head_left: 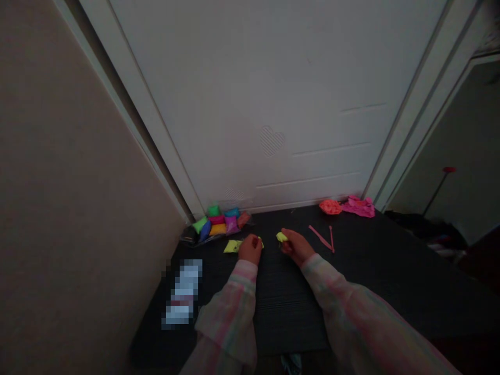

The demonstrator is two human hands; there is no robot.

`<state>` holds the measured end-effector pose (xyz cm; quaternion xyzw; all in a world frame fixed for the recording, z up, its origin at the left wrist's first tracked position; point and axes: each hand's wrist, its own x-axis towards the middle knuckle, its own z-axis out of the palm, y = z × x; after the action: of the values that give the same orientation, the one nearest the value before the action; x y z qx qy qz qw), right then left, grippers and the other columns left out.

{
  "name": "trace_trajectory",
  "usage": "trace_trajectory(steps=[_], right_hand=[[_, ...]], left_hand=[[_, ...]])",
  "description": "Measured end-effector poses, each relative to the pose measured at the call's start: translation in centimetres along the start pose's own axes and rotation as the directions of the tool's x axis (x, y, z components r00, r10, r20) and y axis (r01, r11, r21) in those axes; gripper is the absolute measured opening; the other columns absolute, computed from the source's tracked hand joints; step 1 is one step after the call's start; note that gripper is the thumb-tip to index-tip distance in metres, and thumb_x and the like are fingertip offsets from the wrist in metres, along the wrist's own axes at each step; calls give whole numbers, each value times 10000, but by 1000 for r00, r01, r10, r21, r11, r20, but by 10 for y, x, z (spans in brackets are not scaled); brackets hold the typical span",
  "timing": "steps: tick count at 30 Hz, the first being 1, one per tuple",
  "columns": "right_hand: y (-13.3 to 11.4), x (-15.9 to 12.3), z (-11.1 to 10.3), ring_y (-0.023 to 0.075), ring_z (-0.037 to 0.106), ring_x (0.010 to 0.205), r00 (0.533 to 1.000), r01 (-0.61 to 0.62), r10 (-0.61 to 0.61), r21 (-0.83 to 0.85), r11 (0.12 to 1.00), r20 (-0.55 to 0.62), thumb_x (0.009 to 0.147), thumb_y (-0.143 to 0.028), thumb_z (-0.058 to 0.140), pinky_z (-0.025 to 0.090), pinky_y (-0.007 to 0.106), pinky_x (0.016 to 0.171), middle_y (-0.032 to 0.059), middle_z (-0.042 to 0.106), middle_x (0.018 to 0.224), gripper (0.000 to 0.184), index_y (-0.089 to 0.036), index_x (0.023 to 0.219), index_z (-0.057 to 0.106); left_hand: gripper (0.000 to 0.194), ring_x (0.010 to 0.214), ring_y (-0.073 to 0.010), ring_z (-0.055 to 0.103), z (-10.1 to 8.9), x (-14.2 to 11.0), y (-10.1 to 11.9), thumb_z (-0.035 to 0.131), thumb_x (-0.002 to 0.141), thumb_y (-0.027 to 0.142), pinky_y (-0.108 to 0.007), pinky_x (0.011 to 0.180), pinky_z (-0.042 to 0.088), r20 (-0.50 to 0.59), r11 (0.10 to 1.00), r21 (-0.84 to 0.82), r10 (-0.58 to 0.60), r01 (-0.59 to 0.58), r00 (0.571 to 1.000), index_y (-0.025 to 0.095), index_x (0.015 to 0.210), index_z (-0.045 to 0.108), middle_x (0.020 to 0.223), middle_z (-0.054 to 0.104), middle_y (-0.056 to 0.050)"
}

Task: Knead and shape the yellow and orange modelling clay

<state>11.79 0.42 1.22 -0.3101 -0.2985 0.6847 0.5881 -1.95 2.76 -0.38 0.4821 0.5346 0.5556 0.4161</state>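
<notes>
My left hand [250,249] is closed on a small yellow clay packet [232,246], which sticks out on its left side; a bit of yellow also shows at the fingertips. To its right, my right hand [298,246] pinches a small lump of yellow clay [281,237] between thumb and fingers. A gap separates the two hands, both low over the dark table [287,312]. Beyond my right hand lie thin pink strips [322,239] forming a V shape.
Several coloured clay packets [217,228] lie in clear plastic at the back left. A blurred-out pale sheet [183,291] is at the left. An orange clay piece [330,207] and a pink one [359,206] sit by the white door [234,104] at the back right.
</notes>
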Motion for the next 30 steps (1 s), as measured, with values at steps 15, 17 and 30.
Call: trace_trajectory(steps=[15, 17, 30], right_hand=[[4, 2, -3, 16, 278, 310, 1000, 7, -8, -59, 998, -28, 555, -246, 589, 175, 170, 329, -87, 375, 392, 246, -171, 478, 368], [8, 4, -4, 28, 316, 334, 999, 18, -21, -107, 994, -27, 542, -250, 606, 183, 171, 333, -80, 385, 386, 246, -166, 466, 387], [8, 7, -5, 35, 301, 312, 1000, -9, 9, -30, 1000, -15, 625, -462, 477, 175, 181, 351, -74, 357, 368, 331, -169, 496, 395]], left_hand=[[131, 715, -159, 426, -3, -16, 13, 549, 595, 216, -251, 702, 283, 100, 851, 291, 428, -437, 898, 228, 724, 568, 692, 478, -27], [220, 769, -172, 437, 2, -24, 16, 573, 572, 235, -260, 721, 299, 248, 842, 211, 446, -497, 860, 232, 793, 569, 773, 507, -44], [269, 569, -107, 484, 12, -23, 14, 502, 617, 348, -226, 510, 372, 229, 994, 59, 80, -95, 970, 136, 773, 555, 667, 556, -30]])
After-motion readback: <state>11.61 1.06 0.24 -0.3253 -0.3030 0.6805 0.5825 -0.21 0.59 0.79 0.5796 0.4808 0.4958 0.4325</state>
